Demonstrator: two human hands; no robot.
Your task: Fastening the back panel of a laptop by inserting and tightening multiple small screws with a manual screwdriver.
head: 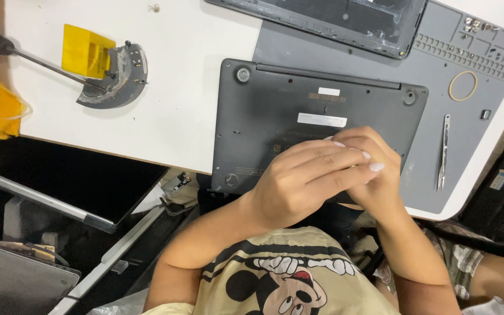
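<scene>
Two hands, our left hand (301, 181) folded over our right hand (374, 175), fingers curled, contents hidden, so we cannot tell their grip; they hover over the upturned laptop base (298, 116) at centre, tweezers (443, 153) at three o'clock; best kept low above it.

There were two hands, the left hand (298, 184) and the right hand (374, 175), and two laptop shells: one upturned dark laptop (275, 116) and one open case (333, 20). One screwdriver (36, 58), one pair of tweezers (443, 151), one rubber band (463, 86) and one grey work mat (433, 70) lay there.
</scene>
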